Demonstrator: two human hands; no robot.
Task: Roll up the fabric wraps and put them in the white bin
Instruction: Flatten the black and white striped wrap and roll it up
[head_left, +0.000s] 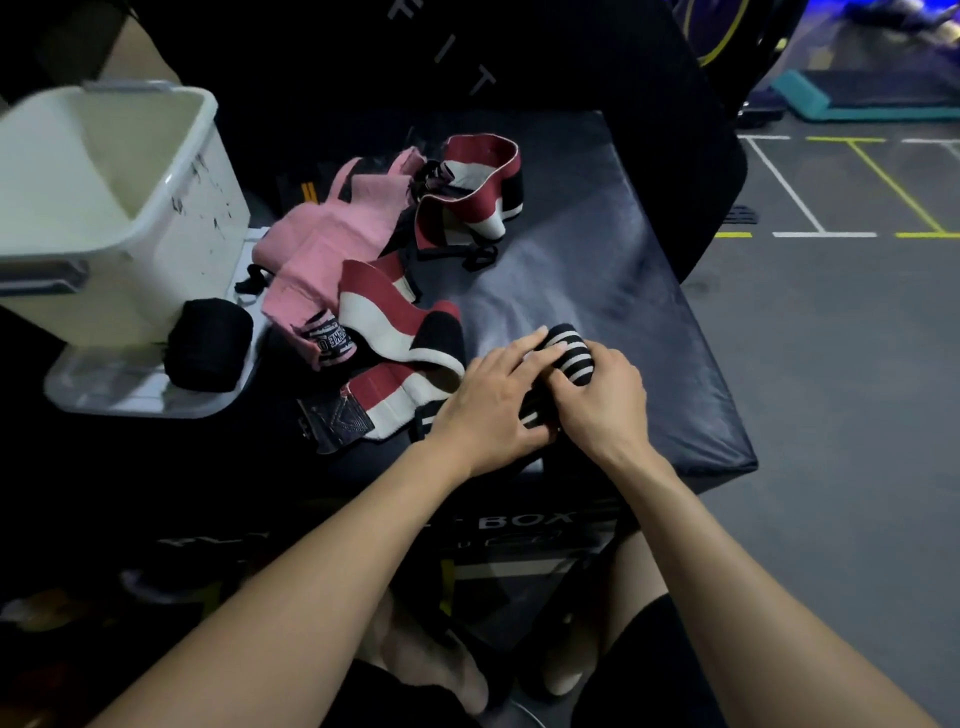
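Striped wrap (569, 358) sits on the dark pad (597, 249), partly rolled, between both my hands; left hand (493, 400) lies over it with fingers fairly straight, pressing; right hand (602, 400) has fingers curled round the roll end; I judge the rolling step is mid-way; next I need to finish the roll tight, then carry it left to the white bin (124, 208); pink wrap (317, 249), red-and-white wraps (395, 332) still loose; black roll (208, 345) beside bin
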